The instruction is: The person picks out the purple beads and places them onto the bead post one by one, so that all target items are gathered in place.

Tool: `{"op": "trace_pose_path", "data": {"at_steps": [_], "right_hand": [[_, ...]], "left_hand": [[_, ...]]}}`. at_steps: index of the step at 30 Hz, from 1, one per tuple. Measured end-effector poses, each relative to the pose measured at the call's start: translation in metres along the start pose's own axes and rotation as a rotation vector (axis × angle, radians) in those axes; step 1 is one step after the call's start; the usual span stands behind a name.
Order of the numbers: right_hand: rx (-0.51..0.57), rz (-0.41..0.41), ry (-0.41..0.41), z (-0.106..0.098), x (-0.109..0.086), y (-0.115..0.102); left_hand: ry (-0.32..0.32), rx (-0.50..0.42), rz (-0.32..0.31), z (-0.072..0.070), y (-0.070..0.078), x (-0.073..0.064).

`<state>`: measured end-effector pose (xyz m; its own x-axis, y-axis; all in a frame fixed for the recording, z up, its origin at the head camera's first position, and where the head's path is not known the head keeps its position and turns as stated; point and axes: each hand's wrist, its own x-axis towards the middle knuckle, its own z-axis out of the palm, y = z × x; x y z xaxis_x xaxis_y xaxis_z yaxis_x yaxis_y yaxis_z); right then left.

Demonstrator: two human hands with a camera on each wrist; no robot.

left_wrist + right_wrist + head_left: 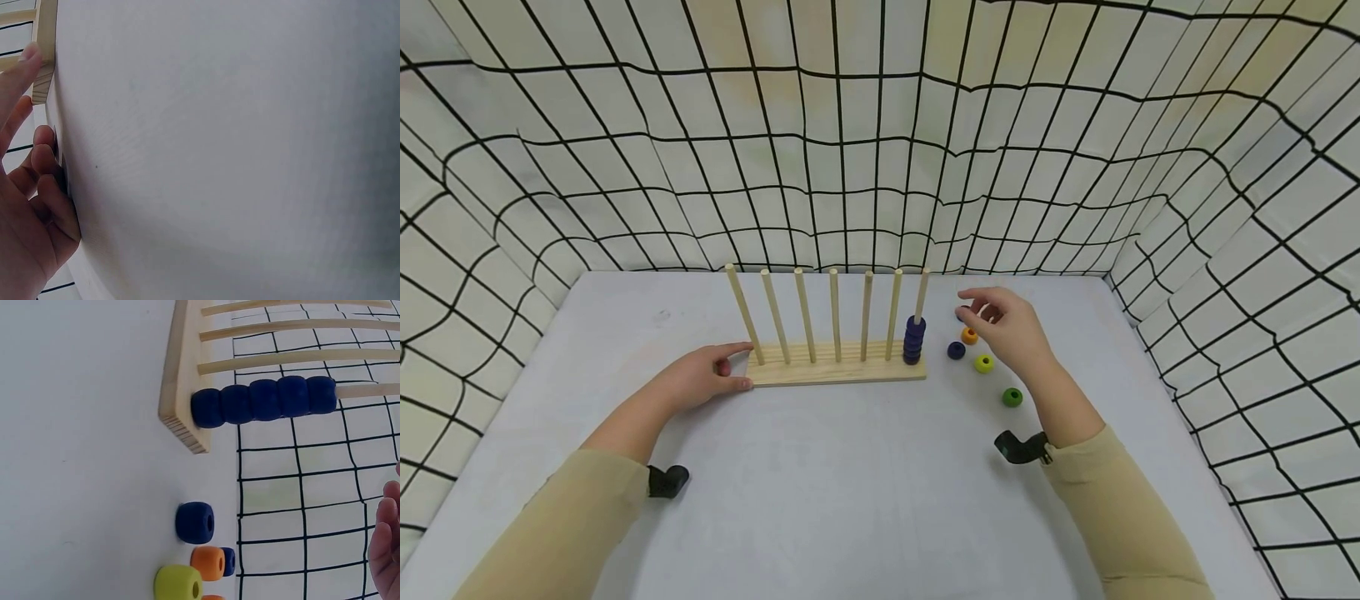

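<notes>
A wooden peg stand [838,375] has a row of upright pegs. Several dark blue beads [265,400] are stacked on its rightmost peg. My left hand [703,379] holds the stand's left end, thumb at the front edge and index finger at the back corner; its other fingers curl near the table in the left wrist view. My right hand [1009,327] hovers right of the stand, fingers loosely bent, nothing visible between them. Near it lie a loose blue bead [956,350], an orange bead [970,335] and a yellow bead [984,363]. Another blue bead [229,561] sits behind the orange one.
A green bead [1012,397] lies closest to the front on the white table [820,492]. Black netting [880,167] over pale walls encloses the back and sides. Each wrist carries a black camera mount [1021,447].
</notes>
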<state>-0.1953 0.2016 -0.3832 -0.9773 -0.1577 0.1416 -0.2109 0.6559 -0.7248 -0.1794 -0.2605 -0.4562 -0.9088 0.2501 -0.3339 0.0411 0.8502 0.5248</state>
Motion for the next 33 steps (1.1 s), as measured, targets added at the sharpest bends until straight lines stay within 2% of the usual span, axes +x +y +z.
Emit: {"op": "trace_pose_path", "data": {"at_steps": [23,33], "right_hand": [[-0.108,0.073,-0.143,0.013,-0.007,0.03],[-0.168,0.059,-0.185,0.019,-0.008,0.038]], "left_hand": [[0.001,0.008,-0.003,0.001,-0.002,0.001],[0.004,0.005,-0.005,0.002,-0.001,0.002]]}}
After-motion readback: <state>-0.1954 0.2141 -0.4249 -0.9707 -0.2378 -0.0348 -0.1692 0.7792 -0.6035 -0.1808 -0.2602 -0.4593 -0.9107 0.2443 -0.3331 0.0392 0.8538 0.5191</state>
